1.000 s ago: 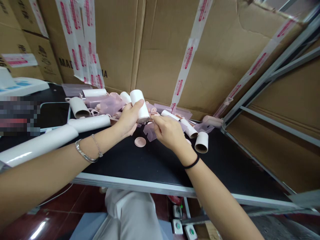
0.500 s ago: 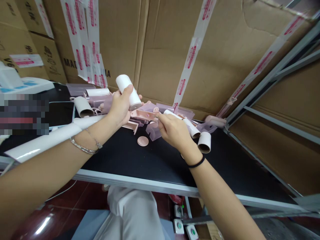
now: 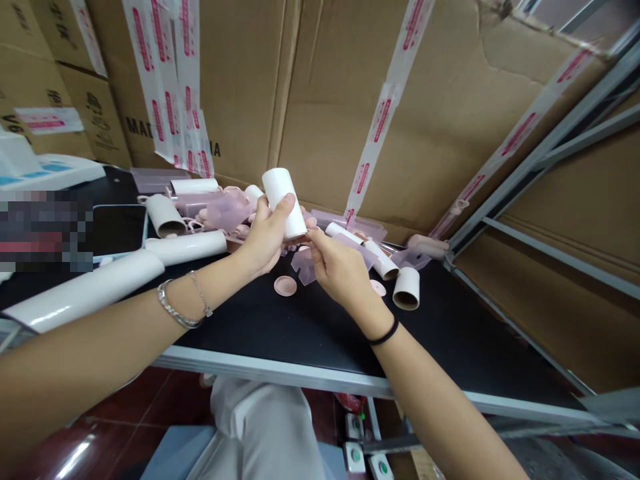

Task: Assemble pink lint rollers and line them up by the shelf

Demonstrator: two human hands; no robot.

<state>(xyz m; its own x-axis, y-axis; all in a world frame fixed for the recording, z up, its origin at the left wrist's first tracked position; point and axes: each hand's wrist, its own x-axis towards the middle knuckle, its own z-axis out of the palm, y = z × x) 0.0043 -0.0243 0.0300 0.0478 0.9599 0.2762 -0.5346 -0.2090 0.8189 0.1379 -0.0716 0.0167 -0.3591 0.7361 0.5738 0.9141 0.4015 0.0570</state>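
My left hand (image 3: 264,238) is wrapped round a white roll (image 3: 284,200), held upright and tilted a little above the black table (image 3: 310,327). My right hand (image 3: 336,267) is closed just below the roll's lower end, pinching something I cannot make out. A round pink cap (image 3: 285,285) lies on the table under the hands. A pale purple plastic piece (image 3: 303,265) lies between the hands and the table.
Behind the hands lies a heap of white rolls (image 3: 163,215), pink and purple plastic parts (image 3: 227,210) and a short roll (image 3: 406,288) standing on end. A long white roll (image 3: 90,288) lies at the left. Taped cardboard boxes (image 3: 325,100) wall the back; a metal frame (image 3: 540,147) runs at the right.
My left hand has brought the white roll down and to the right, back toward my right hand. The pink bracket that my right hand held out half a second ago is out of sight.
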